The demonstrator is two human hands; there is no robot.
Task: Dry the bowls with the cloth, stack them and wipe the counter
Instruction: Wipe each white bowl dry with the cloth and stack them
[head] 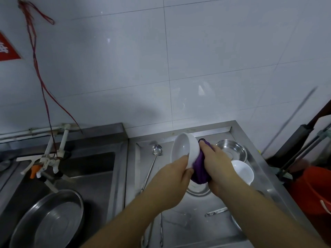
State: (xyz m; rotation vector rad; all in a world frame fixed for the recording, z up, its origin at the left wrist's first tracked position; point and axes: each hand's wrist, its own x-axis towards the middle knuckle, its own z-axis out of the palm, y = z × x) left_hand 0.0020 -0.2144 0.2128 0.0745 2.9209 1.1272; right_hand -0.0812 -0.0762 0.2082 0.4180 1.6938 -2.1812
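Far left of the grip, a steel basin point(52, 219) lies in the sink point(100, 169) under the tap point(44, 163). A ladle point(154, 158) lies on the counter point(197, 222) just left of the hands. The left hand point(176, 173) grips the near rim of 1 tilted white bowl point(185, 149), raised over the counter. The right hand point(217, 161) presses the purple cloth point(200, 169) against its outer wall, fingers curled over the cloth. Right of the grip sit a second white bowl point(243, 171) and a steel dish point(232, 149).
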